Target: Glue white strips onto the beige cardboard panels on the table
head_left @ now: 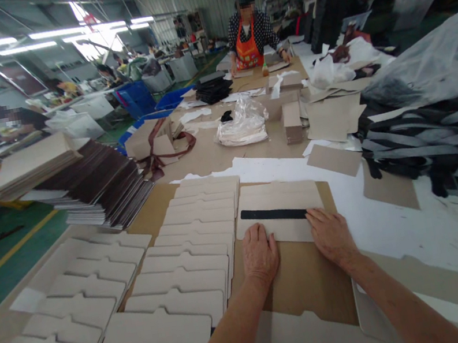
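A beige panel lies flat in front of me, with a narrow black strip running across it. My left hand rests at the panel's lower left edge, below the strip, its fingers lying down on the surface and the thumb held apart. Fingertips of my right hand touch the strip's right end and the panel; the right thumb is hidden. Overlapping rows of similar notched beige panels spread out on my left. Another beige panel lies nearer me, between my forearms.
Dark-edged boards are stacked at the left table edge. Black and grey strips are heaped on the right beside plastic sheeting. A plastic bag sits mid-table. A co-worker in an orange apron stands at the far end.
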The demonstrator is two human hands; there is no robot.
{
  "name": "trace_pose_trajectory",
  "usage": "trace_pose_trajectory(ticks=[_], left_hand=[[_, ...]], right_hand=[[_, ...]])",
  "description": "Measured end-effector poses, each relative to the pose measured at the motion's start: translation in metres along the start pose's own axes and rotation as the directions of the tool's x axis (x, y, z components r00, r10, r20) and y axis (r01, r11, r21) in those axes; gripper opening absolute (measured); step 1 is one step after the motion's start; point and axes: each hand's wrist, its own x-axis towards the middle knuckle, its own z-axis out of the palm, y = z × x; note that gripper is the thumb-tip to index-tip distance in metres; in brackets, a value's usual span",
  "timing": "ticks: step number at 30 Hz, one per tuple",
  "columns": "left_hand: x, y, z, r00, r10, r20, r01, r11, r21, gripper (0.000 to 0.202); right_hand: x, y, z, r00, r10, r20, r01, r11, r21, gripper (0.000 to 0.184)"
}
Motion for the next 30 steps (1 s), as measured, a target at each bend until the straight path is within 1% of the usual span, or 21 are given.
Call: trace_pose_trajectory(ticks=[4, 6, 9, 12, 14, 17, 20, 26, 30], left_hand=[[0.001, 0.000, 0.005, 0.993, -0.107, -0.050, 0.107, 0.994, 0.002, 0.048], [0.002, 0.000, 0.006, 0.991, -0.126, -0.047, 0.127, 0.991, 0.034, 0.055], [0.008, 0.002, 0.002, 0.997, -0.068, 0.021, 0.066, 0.994, 0.091, 0.065], [0.019, 0.002, -0.004, 0.995, -0.009, 0.096, -0.005, 0.990, 0.140, 0.073], [0.030, 0.000, -0.007, 0.990, 0.000, 0.140, -0.026, 0.983, 0.183, 0.073], [0.045, -0.005, -0.009, 0.977, 0.034, 0.209, -0.089, 0.961, 0.262, 0.068], [0.051, -0.010, -0.009, 0.975, 0.056, 0.214, -0.122, 0.943, 0.310, 0.069], [0.047, -0.012, -0.006, 0.977, 0.010, 0.211, -0.067, 0.962, 0.264, 0.079], [0.046, -0.012, -0.007, 0.979, 0.007, 0.204, -0.066, 0.956, 0.285, 0.080]], right_hand=[[0.002, -0.003, 0.000, 0.998, -0.057, -0.007, 0.057, 0.996, -0.070, 0.041], [0.003, -0.005, -0.001, 0.997, -0.079, 0.006, 0.079, 0.992, -0.095, 0.041], [0.004, -0.009, -0.003, 0.996, -0.083, 0.028, 0.085, 0.989, -0.120, 0.042], [0.005, -0.013, -0.006, 0.996, -0.077, 0.046, 0.083, 0.987, -0.135, 0.043], [0.005, -0.015, -0.007, 0.995, -0.081, 0.051, 0.087, 0.988, -0.129, 0.043], [0.006, -0.016, -0.007, 0.995, -0.080, 0.061, 0.087, 0.989, -0.116, 0.046], [0.006, -0.016, -0.006, 0.996, -0.055, 0.076, 0.063, 0.993, -0.101, 0.048], [0.003, -0.019, -0.006, 0.997, -0.037, 0.073, 0.045, 0.993, -0.106, 0.048], [0.003, -0.020, -0.009, 0.997, -0.020, 0.078, 0.028, 0.994, -0.104, 0.047]])
